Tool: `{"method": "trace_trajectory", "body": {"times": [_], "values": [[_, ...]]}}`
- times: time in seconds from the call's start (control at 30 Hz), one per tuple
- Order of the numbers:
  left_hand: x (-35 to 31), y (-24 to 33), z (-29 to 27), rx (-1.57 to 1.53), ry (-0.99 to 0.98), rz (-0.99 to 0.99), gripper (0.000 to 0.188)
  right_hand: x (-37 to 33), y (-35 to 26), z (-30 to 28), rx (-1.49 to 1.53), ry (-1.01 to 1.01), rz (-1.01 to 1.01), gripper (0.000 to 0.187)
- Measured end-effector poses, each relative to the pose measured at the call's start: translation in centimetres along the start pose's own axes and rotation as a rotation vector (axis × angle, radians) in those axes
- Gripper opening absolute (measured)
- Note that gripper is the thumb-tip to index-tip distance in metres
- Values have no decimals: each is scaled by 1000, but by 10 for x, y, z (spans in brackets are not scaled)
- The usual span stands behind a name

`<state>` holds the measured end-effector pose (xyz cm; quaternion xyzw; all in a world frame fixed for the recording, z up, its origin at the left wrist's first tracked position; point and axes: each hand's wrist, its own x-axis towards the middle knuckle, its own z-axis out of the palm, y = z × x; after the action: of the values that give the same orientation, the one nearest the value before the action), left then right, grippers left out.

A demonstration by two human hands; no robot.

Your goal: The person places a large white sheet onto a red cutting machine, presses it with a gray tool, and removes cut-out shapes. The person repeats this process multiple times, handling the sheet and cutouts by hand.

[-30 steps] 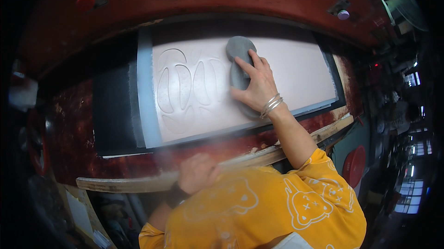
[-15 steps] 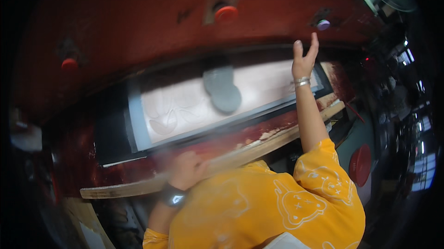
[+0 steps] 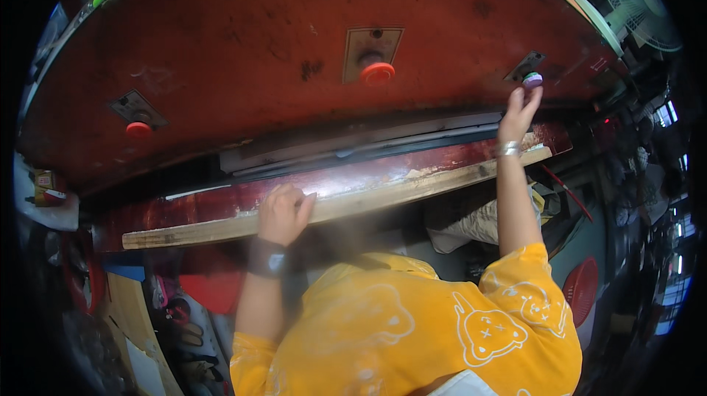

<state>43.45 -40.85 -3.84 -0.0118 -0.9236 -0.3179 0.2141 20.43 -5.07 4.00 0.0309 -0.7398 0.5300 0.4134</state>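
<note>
My right hand (image 3: pixel 520 116), a metal bracelet at its wrist, reaches up to a purple-topped push button (image 3: pixel 532 81) on a large red machine panel. Its stretched fingertips are at the button, thumb and fingers a little apart. My left hand (image 3: pixel 283 213) is loosely closed, fingers curled and thumb standing off, and rests on the pale wooden strip (image 3: pixel 353 204) along the front of the dark red machine bed (image 3: pixel 199 204). Nothing shows in it. Above the bed, only a thin edge of the light work sheet (image 3: pixel 442 129) is visible under the panel.
Two red mushroom buttons, one central (image 3: pixel 377 73) and one at left (image 3: pixel 138 129), stick out of the panel. A fan (image 3: pixel 639 0) stands at far right. Below right are a red basket (image 3: pixel 581 291) and a pale sack (image 3: pixel 471 223); at left, a small box (image 3: pixel 46 188).
The red panel now hides most of the light sheet and the grey shoe-sole-shaped piece on it. My right hand has come up to the purple button. The view has shifted.
</note>
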Motion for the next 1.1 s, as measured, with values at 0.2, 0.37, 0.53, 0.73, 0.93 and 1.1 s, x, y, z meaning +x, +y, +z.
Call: {"method": "trace_trajectory", "body": {"times": [0.2,0.37,0.53,0.73,0.93,1.1], "values": [[-1,4,2,-5,-1,-48,25,-132,-42,-26,-398,-1358,-283,35],[-3,4,3,33,12,-45,26,-145,-57,-27,-422,-1242,-355,40],[-3,2,5,35,27,-39,27,-147,-62,-29,-424,-1231,-336,40],[-11,8,6,79,10,-46,26,-133,-71,-28,-557,-1453,-260,47],[-60,27,2,-40,-99,-53,28,-122,-87,5,-239,-1145,58,46],[-104,50,-9,-97,-235,-130,29,-166,-113,67,-492,-1170,-113,86]]}}
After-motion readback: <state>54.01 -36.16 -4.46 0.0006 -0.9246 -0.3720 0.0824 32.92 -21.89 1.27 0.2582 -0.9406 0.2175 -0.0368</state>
